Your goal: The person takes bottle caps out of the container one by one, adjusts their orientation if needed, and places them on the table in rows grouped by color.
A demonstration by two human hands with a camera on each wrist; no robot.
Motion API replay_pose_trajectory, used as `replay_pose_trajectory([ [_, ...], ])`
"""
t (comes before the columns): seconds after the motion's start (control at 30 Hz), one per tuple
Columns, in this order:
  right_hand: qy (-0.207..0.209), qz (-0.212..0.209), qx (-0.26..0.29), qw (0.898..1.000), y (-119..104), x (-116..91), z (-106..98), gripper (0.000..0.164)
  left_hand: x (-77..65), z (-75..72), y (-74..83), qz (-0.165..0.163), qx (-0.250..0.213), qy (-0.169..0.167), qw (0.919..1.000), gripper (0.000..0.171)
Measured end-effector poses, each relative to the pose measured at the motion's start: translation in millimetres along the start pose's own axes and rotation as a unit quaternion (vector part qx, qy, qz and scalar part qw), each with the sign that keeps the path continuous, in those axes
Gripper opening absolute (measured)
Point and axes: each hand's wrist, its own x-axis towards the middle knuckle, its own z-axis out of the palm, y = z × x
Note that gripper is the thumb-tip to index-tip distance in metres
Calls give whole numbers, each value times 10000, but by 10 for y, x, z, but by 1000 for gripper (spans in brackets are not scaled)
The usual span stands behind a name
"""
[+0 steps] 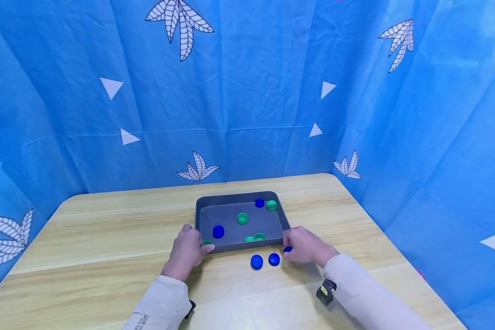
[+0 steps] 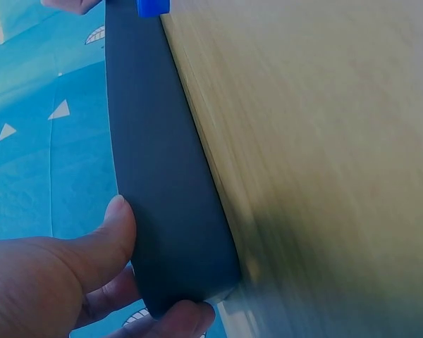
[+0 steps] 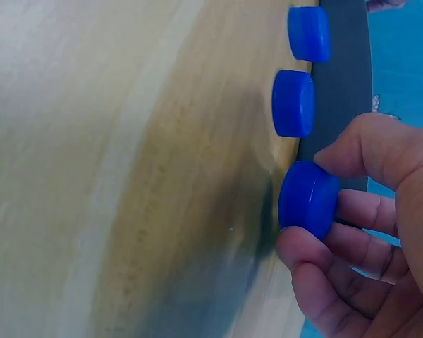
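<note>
Head view: the tray lies on the desk with its long side running left to right across the person. The left hand grips its near left corner, thumb beside a green cap inside. The right hand is at the near right corner, its fingers pinching a blue cap just outside the near wall. From those fingers the inside of the tray lies forward and to the left, past the rim. Two loose blue caps, one nearer the right hand and one farther left, sit on the desk in front of the tray; the right hand is the closer one to both.

Left wrist view: the left thumb lies along the rim, with the other fingers around the corner's end.

Right wrist view: the pinched cap is tilted between the right thumb and fingers, close beside the outer wall; whether it touches wall or desk I cannot tell. Being round, it has no long axis. The loose caps follow in a row along that wall.
</note>
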Motion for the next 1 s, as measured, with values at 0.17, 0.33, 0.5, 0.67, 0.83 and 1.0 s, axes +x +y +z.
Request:
replay_pose_trajectory([
  [0.17, 18, -99, -126, 9999, 18, -19, 38, 18, -3, 1, 0, -1, -37, -13, 10000, 38],
  [0.33, 88, -191, -211, 9996, 35, -27, 63, 18, -9, 1, 1, 20, -41, -5, 10000, 38],
  [0.5, 60, -101, -182, 9998, 25, -26, 60, 15, -10, -2, 4, 37, -49, 24, 10000, 38],
  [0.67, 81, -140, -242, 9996, 29, -25, 68, 12, -8, -6, 3, 24, -54, 8, 10000, 38],
  [0.83, 90, -177, -240, 9995, 28, -35, 66, 12, -7, -5, 0, 35, -43, 12, 10000, 39],
  [1.0, 22, -110, -222, 9997, 17, -43, 50, 13, -4, 0, -2, 27, -88, 16, 10000, 38],
])
